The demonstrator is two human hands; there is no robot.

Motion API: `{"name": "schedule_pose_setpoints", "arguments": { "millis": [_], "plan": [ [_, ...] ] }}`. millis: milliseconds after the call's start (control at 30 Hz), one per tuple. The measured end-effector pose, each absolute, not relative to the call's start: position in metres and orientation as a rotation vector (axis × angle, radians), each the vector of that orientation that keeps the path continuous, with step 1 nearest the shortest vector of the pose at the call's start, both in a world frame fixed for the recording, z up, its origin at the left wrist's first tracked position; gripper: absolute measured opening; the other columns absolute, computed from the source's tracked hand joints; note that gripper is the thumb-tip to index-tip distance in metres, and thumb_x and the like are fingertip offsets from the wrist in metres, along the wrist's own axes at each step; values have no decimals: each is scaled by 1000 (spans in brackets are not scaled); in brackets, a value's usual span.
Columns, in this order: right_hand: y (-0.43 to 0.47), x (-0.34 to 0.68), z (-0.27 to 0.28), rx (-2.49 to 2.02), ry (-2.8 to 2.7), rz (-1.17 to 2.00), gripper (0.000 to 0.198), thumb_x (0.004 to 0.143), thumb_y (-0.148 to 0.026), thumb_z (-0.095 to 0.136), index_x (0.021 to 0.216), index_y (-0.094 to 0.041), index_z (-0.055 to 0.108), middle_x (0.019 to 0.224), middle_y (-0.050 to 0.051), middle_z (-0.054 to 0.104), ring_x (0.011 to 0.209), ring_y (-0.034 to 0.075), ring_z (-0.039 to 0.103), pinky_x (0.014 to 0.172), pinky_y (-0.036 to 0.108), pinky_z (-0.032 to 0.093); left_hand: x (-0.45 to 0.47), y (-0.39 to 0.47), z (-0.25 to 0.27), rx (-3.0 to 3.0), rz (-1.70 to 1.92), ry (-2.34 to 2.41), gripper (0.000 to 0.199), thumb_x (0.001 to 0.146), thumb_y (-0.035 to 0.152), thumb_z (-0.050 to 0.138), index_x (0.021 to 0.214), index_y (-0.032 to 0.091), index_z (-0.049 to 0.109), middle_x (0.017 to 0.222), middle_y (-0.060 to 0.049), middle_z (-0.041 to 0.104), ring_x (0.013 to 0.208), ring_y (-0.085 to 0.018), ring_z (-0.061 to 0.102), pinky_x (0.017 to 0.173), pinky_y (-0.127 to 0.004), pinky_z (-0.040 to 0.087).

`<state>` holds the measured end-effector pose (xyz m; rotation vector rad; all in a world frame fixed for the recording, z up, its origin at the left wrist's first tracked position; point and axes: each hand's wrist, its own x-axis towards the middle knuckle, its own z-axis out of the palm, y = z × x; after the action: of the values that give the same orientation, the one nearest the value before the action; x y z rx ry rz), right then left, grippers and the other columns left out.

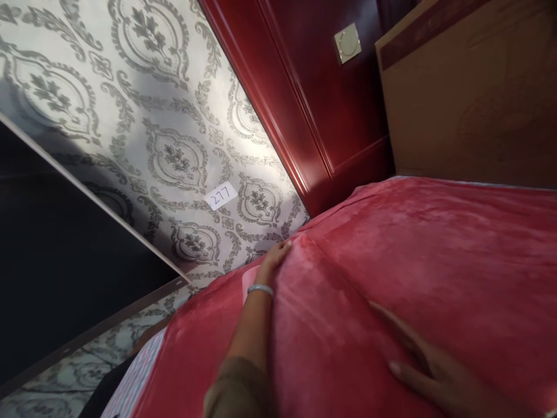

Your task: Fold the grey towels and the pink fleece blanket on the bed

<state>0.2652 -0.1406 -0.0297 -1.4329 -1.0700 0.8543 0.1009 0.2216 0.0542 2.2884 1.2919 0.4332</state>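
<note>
A soft red plush blanket (461,261) is spread over a bed, with a raised, folded part (317,307) between my two hands. My left hand (276,256), with a pale bangle at its wrist, is at the far left end of that fold by the wall. Its fingers curl at the blanket's edge, and their tips are partly hidden. At the lower right, my right hand (429,360) lies on the blanket along the fold's other side. Its thumb and fingers are spread apart. Under my left wrist shows a lighter pink patch (249,281).
Patterned wallpaper (183,157) bears a paper label reading 277 (220,195). A dark red wood panel (343,110) with a square plate (347,43) meets the bed. A large cardboard box (470,98) stands at right. A dark panel (78,261) is at left; striped cloth (137,374) shows below.
</note>
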Motion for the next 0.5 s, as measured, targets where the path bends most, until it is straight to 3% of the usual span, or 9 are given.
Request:
{"name": "schedule_pose_setpoints", "arguments": {
  "millis": [133,233,367,500],
  "plan": [
    [-151,261,-37,-1475,-1084,799,75,87,-64,51,153,-30,48,149,6,51,135,31,50,114,44,45,135,231,44,2298,419,1203,22,84,39,68,86,18,74,91,-5,77,93,-25,69,91,-35,53],
    [-154,266,-49,-1503,-1126,750,67,90,-62,50,149,-30,54,146,6,54,132,30,54,114,44,45,147,234,27,2290,472,1241,18,84,33,68,83,17,72,92,-8,77,96,-27,68,99,-42,50],
    [-155,275,-69,-1558,-1193,650,62,91,-59,49,146,-34,56,141,5,59,126,29,59,111,45,48,143,234,9,2250,542,1294,28,90,39,60,97,14,71,104,-13,76,105,-30,66,103,-48,48],
    [-157,281,-84,-1621,-1279,555,61,89,-60,51,142,-31,61,132,6,65,118,33,64,99,50,57,138,233,5,2208,558,1253,43,95,50,53,109,14,71,118,-16,74,114,-30,65,104,-45,48]
  ]
}}
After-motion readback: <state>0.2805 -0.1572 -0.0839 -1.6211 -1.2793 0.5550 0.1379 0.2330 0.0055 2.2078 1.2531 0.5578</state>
